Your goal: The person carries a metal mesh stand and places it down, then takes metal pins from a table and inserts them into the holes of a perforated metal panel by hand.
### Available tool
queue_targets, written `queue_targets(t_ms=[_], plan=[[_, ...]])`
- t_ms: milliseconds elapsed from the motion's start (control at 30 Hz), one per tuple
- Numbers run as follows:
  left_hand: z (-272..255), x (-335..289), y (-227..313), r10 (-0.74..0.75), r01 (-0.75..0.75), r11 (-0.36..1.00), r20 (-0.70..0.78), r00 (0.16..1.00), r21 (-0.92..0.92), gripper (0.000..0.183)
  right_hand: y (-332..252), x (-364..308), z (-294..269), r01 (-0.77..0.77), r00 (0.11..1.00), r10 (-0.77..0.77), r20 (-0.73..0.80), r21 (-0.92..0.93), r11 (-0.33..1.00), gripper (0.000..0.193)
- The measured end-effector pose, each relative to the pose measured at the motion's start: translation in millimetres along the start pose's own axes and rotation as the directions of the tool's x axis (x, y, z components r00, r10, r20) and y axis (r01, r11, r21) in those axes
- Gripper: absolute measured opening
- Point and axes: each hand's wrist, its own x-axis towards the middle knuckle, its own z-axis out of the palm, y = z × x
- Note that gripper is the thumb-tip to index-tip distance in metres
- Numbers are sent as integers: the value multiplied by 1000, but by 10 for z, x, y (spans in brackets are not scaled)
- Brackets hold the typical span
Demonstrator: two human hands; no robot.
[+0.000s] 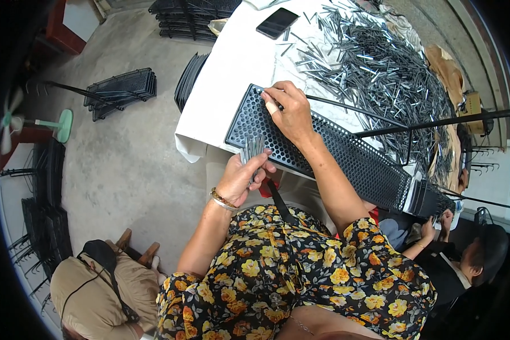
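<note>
My left hand is closed around a bundle of thin grey metal strips, their ends fanning up above the fingers. Just beyond it lies a long black perforated metal rack, slanting from the table edge down to the right. Over the far left end of this rack is my right hand, fingers bent together and pointing at the holes. A pale wrap circles one finger. A small dark tip shows by those fingers, too small to name. Black rods extend from the rack's far side.
A heap of dark strips covers the table's right part, near a phone on the white cloth. Stacked black racks stand on the floor at left. One person sits lower left; a co-worker's hands work at right.
</note>
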Motion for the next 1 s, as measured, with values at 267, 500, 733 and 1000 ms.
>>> queue_targets(t_ms=[267, 500, 733, 1000], plan=[[-37, -11, -38, 2, -2, 1000, -17, 1000, -12, 23, -40, -41, 62, -134, 991, 134, 17, 63, 989, 15], [-131, -17, -52, -8, 9, 999, -45, 999, 37, 24, -62, -38, 97, -142, 989, 140, 36, 29, 990, 15], [-191, -30, -50, -4, 4, 1000, -15, 1000, -2, 23, -146, -37, 139, -149, 978, 149, 149, -14, 989, 15], [-124, 2, 17, 60, -60, 998, -12, 998, -31, 23, -199, -21, -154, -490, 861, 412, 299, 270, 829, 23]])
